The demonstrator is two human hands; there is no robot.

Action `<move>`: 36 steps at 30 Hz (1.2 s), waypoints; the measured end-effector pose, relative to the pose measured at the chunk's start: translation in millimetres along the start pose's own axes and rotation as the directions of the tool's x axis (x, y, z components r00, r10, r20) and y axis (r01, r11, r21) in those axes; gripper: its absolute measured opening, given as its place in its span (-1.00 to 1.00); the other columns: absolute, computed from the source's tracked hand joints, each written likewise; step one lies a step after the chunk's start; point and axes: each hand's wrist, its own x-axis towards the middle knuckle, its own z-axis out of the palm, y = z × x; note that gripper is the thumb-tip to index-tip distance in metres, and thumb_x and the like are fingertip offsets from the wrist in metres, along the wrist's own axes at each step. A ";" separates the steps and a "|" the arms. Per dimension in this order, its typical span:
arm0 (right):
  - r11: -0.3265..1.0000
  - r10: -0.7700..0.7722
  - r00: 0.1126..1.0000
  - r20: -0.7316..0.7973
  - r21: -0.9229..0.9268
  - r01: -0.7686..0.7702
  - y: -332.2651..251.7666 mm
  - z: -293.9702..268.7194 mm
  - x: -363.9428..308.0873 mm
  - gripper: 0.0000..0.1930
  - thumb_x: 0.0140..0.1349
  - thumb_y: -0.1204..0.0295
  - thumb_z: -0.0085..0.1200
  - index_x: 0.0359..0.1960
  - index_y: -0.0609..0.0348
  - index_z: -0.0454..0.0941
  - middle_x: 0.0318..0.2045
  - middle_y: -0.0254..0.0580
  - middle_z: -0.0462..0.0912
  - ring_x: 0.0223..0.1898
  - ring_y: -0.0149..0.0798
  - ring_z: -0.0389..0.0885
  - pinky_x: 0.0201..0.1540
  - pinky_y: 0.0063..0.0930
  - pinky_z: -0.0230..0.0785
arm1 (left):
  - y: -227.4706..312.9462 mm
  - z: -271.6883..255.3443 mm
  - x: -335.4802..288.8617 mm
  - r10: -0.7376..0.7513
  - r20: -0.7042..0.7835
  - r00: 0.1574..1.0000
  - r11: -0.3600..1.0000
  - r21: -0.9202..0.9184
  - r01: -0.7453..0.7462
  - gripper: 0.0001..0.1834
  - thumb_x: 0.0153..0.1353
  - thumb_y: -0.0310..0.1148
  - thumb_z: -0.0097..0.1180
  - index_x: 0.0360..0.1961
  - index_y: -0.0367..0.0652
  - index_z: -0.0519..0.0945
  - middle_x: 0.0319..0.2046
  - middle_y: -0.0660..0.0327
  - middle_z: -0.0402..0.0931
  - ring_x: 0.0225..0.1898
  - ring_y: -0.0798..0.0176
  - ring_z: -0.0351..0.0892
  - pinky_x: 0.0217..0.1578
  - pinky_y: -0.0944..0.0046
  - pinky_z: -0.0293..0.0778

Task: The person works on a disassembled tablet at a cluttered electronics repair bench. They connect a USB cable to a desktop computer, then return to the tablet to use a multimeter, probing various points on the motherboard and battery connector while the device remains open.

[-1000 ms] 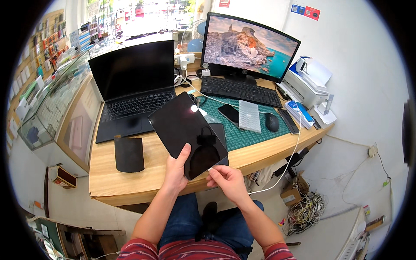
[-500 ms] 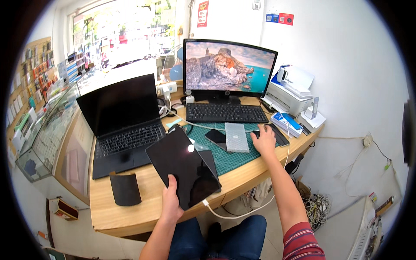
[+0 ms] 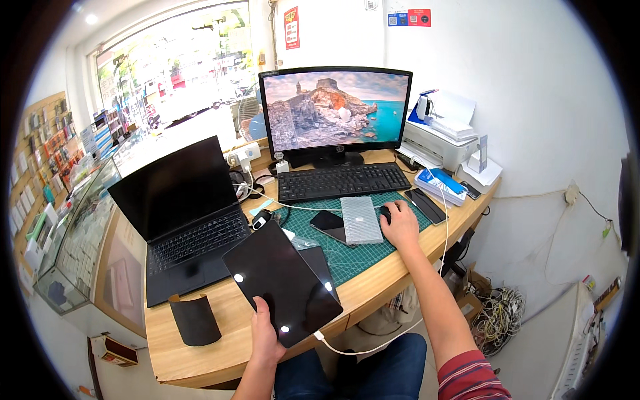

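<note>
My left hand [image 3: 265, 333] is closed on the near edge of a black tablet [image 3: 283, 283], thumb on its dark glossy screen. The tablet is held tilted over the desk's front edge, and a white charging cable [image 3: 320, 335] is plugged into it. My right hand [image 3: 403, 225] rests over a small black computer mouse [image 3: 385, 213], which it partly hides, on a green cutting mat [image 3: 360, 259]. Just left of the mouse lies a bubble-wrapped flat item [image 3: 361, 221], overlapping a black phone [image 3: 330, 227]. Another dark flat device [image 3: 319, 263] is partly hidden behind the tablet.
A black laptop [image 3: 193, 247] stands on the left, with a curved black sheet [image 3: 195, 321] before it. Behind the mat are a keyboard [image 3: 343, 183] and a lit monitor [image 3: 337, 110]. A printer [image 3: 440, 147], boxes and a dark phone [image 3: 427, 206] occupy the right.
The whole view has shifted slightly. The tablet has turned a little in my left hand, and its reflections have moved. My right hand stays at the mouse, its fingers settled lower over it.
</note>
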 end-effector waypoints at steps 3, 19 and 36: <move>1.000 -0.002 1.000 0.021 0.023 0.002 0.7 0.4 0.8 -0.64 0.16 0.30 0.31 0.00 0.08 0.67 0.09 0.01 0.58 0.03 0.08 0.63 0.11 -0.10 0.52 | 1.4 3.7 -1.8 -0.003 0.002 1.000 0.999 -0.036 0.003 -0.24 0.49 0.30 -0.15 0.35 -0.17 0.38 0.19 0.10 0.52 0.18 0.08 0.57 0.21 0.03 0.52; 0.998 0.055 0.998 0.031 -0.021 -0.055 -2.6 -4.4 1.1 -0.67 0.22 0.33 0.29 0.03 0.05 0.68 0.12 -0.05 0.56 0.10 0.03 0.58 0.14 -0.13 0.52 | 5.0 11.6 -2.6 0.008 -0.030 1.000 0.999 -0.043 -0.009 -0.28 0.46 0.29 -0.08 0.26 -0.15 0.46 0.08 0.15 0.59 0.10 0.14 0.62 0.15 0.07 0.56; 0.998 0.058 0.998 0.039 -0.002 -0.058 -2.5 -4.0 2.7 -0.67 0.24 0.30 0.29 0.04 0.05 0.69 0.13 -0.04 0.56 0.15 0.03 0.57 0.17 -0.14 0.50 | 1.7 7.4 -1.8 0.013 0.000 1.000 0.997 -0.075 -0.013 -0.27 0.49 0.27 -0.13 0.30 -0.18 0.41 0.14 0.13 0.53 0.15 0.13 0.57 0.19 0.08 0.53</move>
